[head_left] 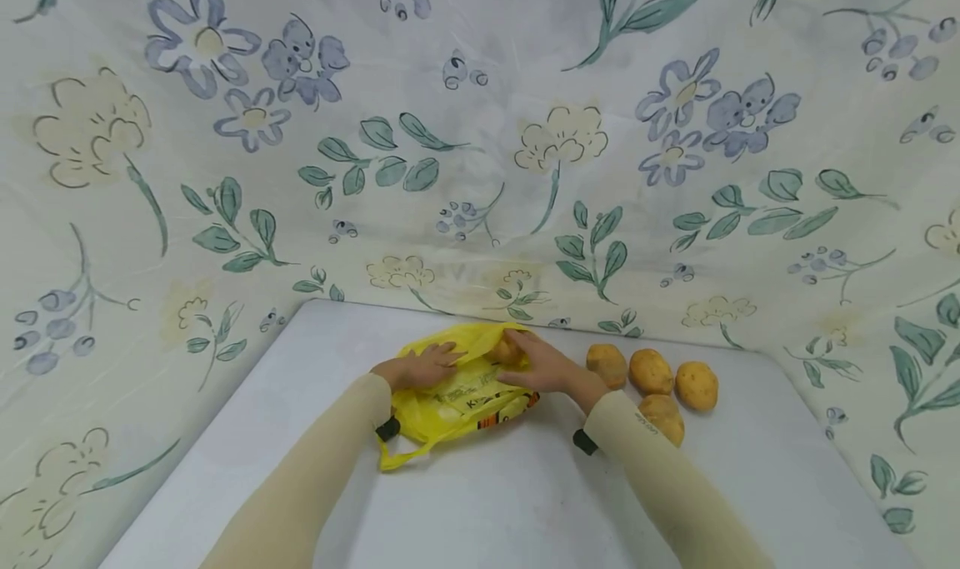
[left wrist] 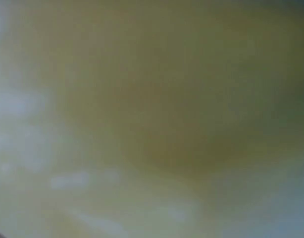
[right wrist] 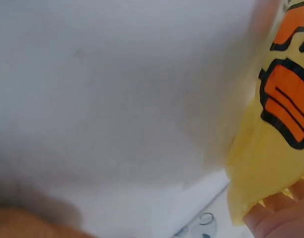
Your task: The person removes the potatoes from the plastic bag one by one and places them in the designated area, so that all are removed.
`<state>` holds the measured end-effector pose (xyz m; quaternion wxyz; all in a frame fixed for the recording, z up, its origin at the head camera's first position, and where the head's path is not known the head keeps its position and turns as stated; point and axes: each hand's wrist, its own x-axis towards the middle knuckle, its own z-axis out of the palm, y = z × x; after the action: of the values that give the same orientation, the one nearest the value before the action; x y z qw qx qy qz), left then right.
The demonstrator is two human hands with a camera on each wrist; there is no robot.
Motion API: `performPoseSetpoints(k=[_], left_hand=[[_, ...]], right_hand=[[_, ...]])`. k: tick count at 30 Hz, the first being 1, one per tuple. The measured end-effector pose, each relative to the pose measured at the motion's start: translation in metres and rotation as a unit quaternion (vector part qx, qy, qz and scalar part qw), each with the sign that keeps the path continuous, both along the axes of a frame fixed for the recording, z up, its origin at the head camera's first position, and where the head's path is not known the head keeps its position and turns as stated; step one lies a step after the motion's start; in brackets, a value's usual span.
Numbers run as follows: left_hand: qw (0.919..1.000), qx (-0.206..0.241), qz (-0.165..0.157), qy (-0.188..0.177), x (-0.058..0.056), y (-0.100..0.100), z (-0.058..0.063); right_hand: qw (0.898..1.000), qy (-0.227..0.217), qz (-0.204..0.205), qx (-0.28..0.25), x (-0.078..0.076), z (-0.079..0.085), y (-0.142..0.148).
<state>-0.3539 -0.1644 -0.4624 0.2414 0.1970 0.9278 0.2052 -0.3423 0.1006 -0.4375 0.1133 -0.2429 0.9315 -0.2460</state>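
Note:
A yellow plastic bag with black and orange print lies on the white table, its mouth spread toward the right. My left hand holds the bag's upper edge. At the mouth, my right hand grips a potato, partly inside the bag and partly covered by the fingers. In the right wrist view, curled fingers show against the bag's printed side. Blurred yellow plastic fills the left wrist view and hides the left fingers there.
Several loose potatoes lie right of the bag, one of them close beside the right forearm. The white table ends at the back against a floral-patterned sheet, which also rises on both sides.

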Motion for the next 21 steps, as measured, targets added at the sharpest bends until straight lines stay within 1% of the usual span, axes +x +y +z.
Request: performPoseSetpoints(k=[3,6,8,12,15,17,21], left_hand=[[1.0000,-0.005,0.002,0.005,0.001,0.001,-0.003],[0.9999,-0.011,0.004,0.008,0.001,0.001,-0.004],[0.9998,-0.015,0.008,0.007,0.001,0.001,-0.005],[0.9997,-0.016,0.014,0.008,0.000,-0.001,-0.004],[0.9998,-0.012,0.016,0.006,0.000,-0.001,-0.003],[0.9999,-0.004,0.014,0.004,0.001,-0.001,-0.002],[0.9999,-0.009,0.010,0.008,0.000,0.002,-0.002]], right_hand=[[1.000,-0.014,-0.009,-0.021,-0.003,-0.007,-0.002],[0.999,-0.021,-0.025,-0.030,-0.006,-0.012,-0.005],[0.999,-0.015,-0.034,-0.031,-0.008,-0.013,-0.007],[0.998,0.017,-0.050,-0.020,-0.014,-0.016,-0.016],[0.997,0.034,-0.073,-0.017,-0.017,-0.017,-0.023],[0.995,0.036,-0.090,-0.022,-0.018,-0.017,-0.028],[0.992,0.034,-0.120,-0.034,-0.021,-0.018,-0.032]])
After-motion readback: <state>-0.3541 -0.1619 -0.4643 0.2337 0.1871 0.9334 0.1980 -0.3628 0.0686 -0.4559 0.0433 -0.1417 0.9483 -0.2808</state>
